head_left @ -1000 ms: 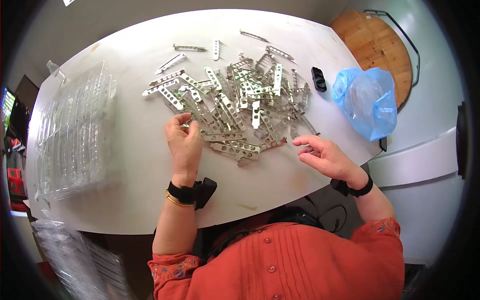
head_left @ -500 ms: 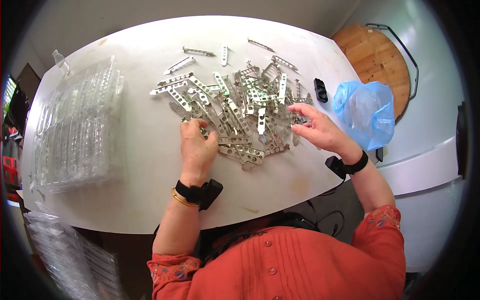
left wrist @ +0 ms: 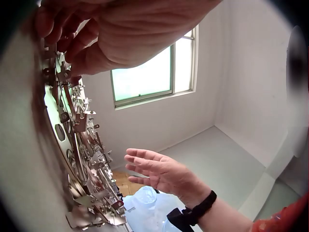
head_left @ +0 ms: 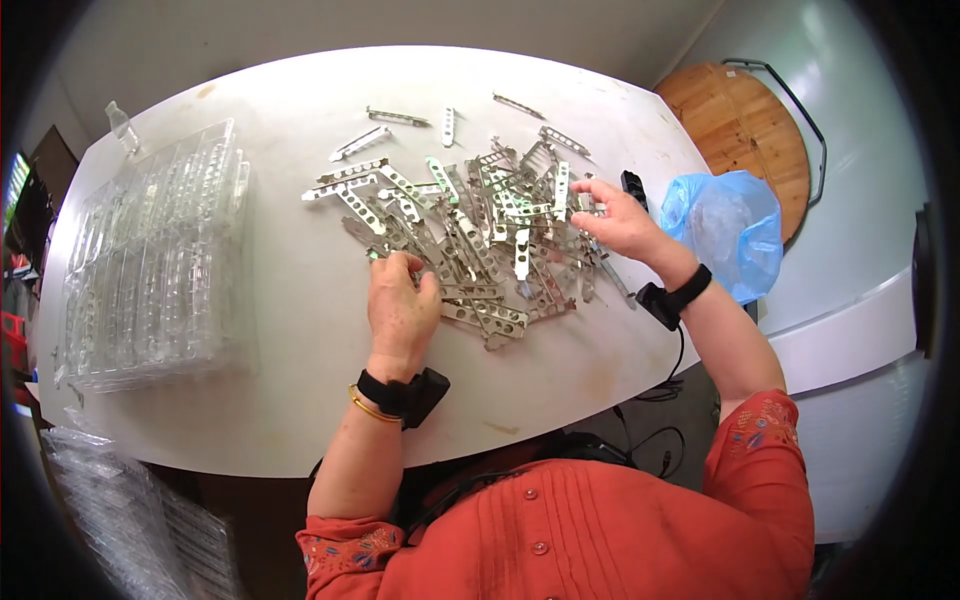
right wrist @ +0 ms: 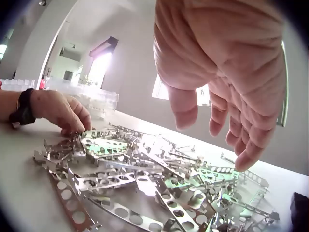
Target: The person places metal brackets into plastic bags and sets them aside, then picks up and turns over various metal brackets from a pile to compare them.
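Note:
A tangled heap of metal slot brackets, thin strips with rows of round holes and bent ends, lies mid-table. At its near left edge, the left hand has its curled fingers down among the brackets. In the left wrist view a bracket runs up to those fingers; I cannot tell whether they pinch it. The right hand hovers over the heap's right side, fingers loosely extended and thumb apart. Nothing is in its grasp in the right wrist view, where the brackets lie below it.
Stacked clear plastic trays stand on the table's left. Beyond the heap lie a few loose brackets. At the right are a black object and a blue plastic bag. More clear trays stand below the table's left corner.
The right hand has moved from the near right of the heap up and forward over its right side. The left hand stays at the heap's left edge, and the head view has shifted slightly.

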### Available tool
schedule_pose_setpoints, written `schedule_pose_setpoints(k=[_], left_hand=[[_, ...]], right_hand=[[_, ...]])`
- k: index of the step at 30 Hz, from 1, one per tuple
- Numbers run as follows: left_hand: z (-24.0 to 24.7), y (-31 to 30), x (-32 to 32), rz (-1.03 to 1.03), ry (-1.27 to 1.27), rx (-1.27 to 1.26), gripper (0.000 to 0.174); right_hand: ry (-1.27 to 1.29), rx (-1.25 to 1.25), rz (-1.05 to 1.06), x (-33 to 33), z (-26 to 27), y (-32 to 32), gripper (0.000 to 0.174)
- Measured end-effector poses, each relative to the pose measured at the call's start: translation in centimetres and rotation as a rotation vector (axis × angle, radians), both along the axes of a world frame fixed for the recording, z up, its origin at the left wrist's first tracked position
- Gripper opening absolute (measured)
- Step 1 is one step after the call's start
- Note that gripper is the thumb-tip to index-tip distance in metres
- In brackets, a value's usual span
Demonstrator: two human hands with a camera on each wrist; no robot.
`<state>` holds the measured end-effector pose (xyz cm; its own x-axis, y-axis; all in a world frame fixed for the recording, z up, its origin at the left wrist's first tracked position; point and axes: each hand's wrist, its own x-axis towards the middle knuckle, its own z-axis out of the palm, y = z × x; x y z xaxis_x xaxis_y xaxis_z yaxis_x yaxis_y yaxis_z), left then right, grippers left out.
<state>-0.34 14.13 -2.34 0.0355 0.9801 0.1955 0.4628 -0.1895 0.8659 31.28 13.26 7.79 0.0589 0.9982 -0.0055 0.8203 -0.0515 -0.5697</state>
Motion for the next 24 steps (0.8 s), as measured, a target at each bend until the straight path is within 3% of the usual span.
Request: schedule_pose_setpoints(k=[7, 9, 11, 14, 17, 24], left_hand=[[-0.1, 0.1, 0.0, 0.004, 0.026, 0.024, 0.015], [0.1, 0.0, 0.0, 0.005, 0.021, 0.005, 0.015], [0.2, 0.0, 0.0, 0.007, 0.016, -0.023, 0.016], [0.3, -0.1, 0.1, 0.008, 0.015, -0.018, 0.016], [0.5, -0.1, 0.1, 0.003, 0.023, -0.044, 0.016], [0.1, 0.0, 0.1, 0.009, 0.023, -0.003, 0.017]], right_hand=[[-0.23, 0.035, 0.122, -1.2, -2.7, 2.5, 0.058], [-0.02, -0.308, 0.087, -2.5, -1.6, 2.4, 0.056], [-0.124, -0.22, 0.152, -2.6, -1.3, 2.5, 0.053], [0.0, -0.453, 0.104, -2.5, 0.0, 3.2, 0.043], [0.036, -0.342, 0.124, -0.9, 0.5, 4.0, 0.042], [-0.066, -0.181, -0.085, 3.5, 3.6, 6.4, 0.039]])
